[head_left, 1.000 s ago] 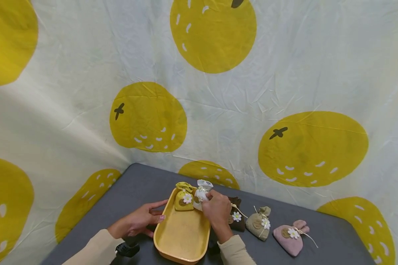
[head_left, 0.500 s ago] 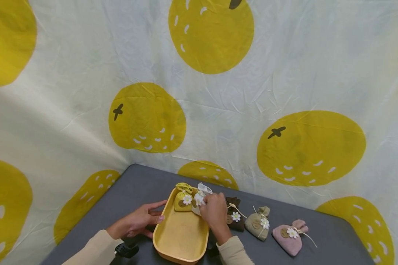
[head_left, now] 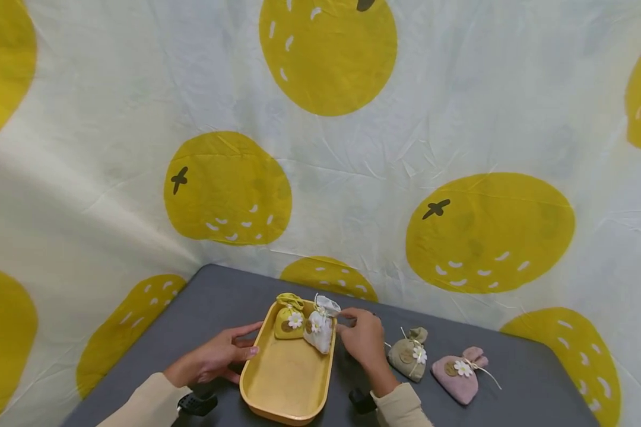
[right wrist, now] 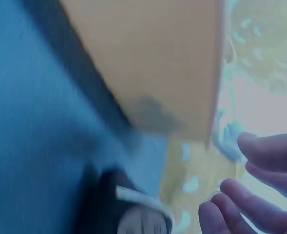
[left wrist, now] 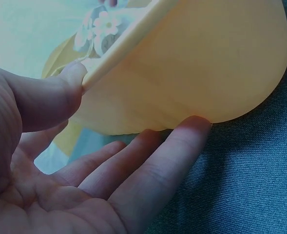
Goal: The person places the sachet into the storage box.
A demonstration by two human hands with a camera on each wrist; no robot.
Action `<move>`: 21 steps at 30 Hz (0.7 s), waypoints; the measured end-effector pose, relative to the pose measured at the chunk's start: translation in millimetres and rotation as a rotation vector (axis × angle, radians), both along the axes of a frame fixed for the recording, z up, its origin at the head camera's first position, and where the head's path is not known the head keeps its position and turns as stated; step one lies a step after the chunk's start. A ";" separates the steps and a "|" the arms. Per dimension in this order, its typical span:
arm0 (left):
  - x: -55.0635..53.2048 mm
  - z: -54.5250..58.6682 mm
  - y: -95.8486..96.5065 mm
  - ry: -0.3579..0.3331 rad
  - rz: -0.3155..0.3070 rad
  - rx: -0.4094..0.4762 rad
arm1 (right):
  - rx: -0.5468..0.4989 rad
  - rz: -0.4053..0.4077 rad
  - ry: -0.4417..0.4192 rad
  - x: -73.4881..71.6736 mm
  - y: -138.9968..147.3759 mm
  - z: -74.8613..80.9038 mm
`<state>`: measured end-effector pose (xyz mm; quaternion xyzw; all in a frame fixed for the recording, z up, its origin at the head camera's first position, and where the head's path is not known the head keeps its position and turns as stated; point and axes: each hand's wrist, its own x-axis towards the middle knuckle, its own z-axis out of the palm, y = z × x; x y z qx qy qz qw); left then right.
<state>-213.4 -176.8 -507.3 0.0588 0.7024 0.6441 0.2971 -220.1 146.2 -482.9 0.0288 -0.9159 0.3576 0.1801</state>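
My left hand (head_left: pixel 221 353) holds the left side of a yellow tray (head_left: pixel 285 385). In the left wrist view its thumb is on the rim and its fingers lie along the outer wall. Inside the tray's far end, a yellow drawstring pouch (head_left: pixel 289 323) and a white drawstring pouch (head_left: pixel 318 332) lean side by side, each with a white flower. Just outside the right rim, my right hand (head_left: pixel 364 341) is beside the white pouch, its fingers loosely bent and holding nothing. A dark brown pouch (right wrist: pixel 128 209) lies below it, mostly hidden by the hand in the head view.
On the grey table (head_left: pixel 235 296), right of the right hand, lie a khaki pouch (head_left: pixel 408 357) and a pink pouch (head_left: pixel 456 379). A white cloth with yellow fruit prints (head_left: pixel 347 207) hangs behind and left of the table.
My right hand has let go of the white pouch and drawn back right, past the tray's rim. The white pouch now leans in the tray. My left hand keeps its hold.
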 end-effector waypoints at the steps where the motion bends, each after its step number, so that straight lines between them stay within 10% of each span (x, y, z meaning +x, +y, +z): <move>1: 0.2 0.2 -0.4 -0.001 0.002 -0.001 | -0.005 -0.007 -0.011 1.5 5.6 1.4; 21: -0.4 2.2 -1.2 -0.005 -0.010 0.001 | 0.052 -0.290 -0.199 41.3 162.9 16.5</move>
